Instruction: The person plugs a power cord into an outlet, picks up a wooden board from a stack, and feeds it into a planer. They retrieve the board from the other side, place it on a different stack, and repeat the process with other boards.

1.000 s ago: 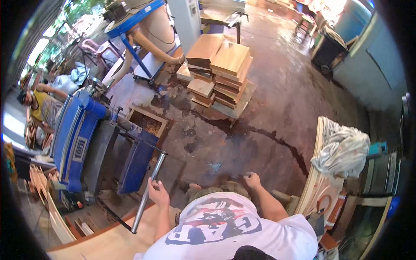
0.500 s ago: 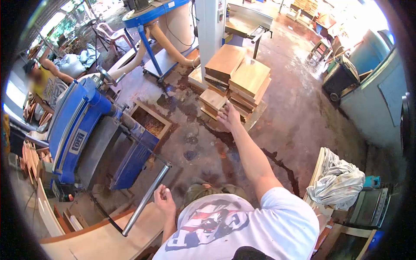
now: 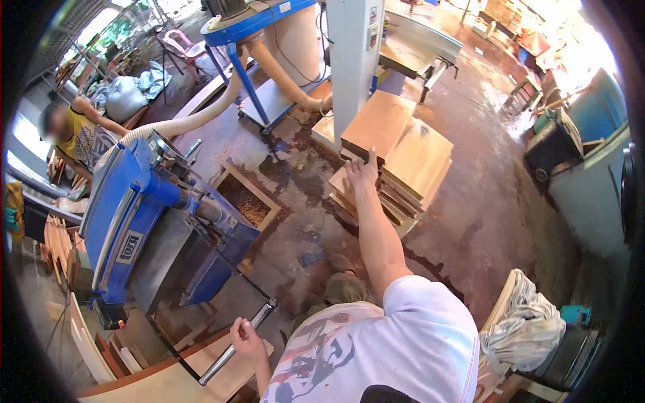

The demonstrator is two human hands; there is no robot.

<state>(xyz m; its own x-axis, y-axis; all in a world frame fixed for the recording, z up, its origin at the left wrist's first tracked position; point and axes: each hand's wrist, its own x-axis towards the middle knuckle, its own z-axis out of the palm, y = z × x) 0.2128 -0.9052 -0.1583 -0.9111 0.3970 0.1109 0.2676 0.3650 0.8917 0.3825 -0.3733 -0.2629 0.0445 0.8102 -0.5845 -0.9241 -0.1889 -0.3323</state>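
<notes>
My right hand point(image 3: 363, 173) reaches forward with fingers spread, and in this view it overlaps the front of a stack of wooden boards point(image 3: 377, 127). Beside that, a second pile of flat boards point(image 3: 422, 154) rises to about the same height. A shorter pile of boards point(image 3: 344, 188) lies just left of my right hand. My left hand point(image 3: 248, 340) hangs low near the metal roller point(image 3: 235, 344), loosely curled with thumb and fingers apart and nothing visible in it.
A blue planer machine point(image 3: 144, 221) stands at left, with a person point(image 3: 80, 138) behind it. A wooden frame holding shavings point(image 3: 252, 201) sits on the floor. A white post point(image 3: 353, 67) rises behind the stacks. Crumpled cloth point(image 3: 524, 329) lies at right.
My body has moved forward, so the board stacks appear nearer. My right hand has spread its fingers at the boards. My left hand stays low by the roller.
</notes>
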